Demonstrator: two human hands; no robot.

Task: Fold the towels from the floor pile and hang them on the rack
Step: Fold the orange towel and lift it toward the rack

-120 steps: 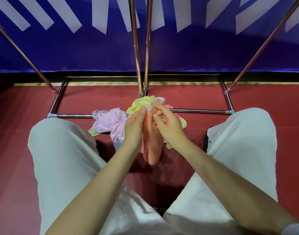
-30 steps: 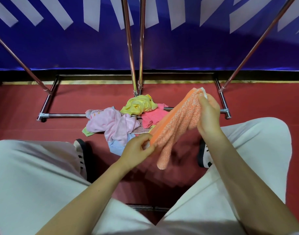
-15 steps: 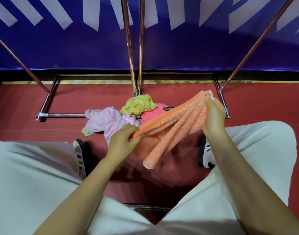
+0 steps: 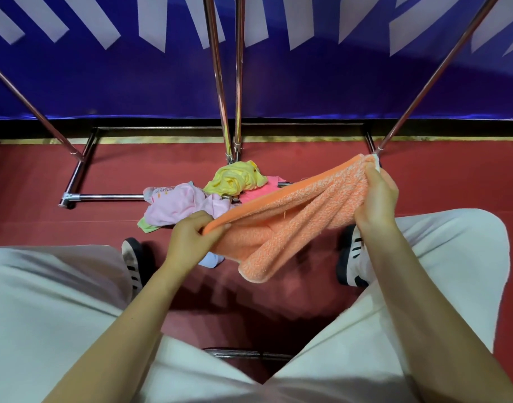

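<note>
Though unreadable, pink towel [image 4: 178,203] print (orange).

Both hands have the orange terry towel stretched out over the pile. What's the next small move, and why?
Probably bring the left hand across to the right hand, folding the orange terry towel in half. Each hand grips one end, and the middle sags in loose rolls, so it is not yet neat enough for the chrome rack.

We lose the rack [image 4: 220,82] poles past the top edge, and the orange towel [image 4: 293,225] covers part of the floor pile [image 4: 191,199].
</note>
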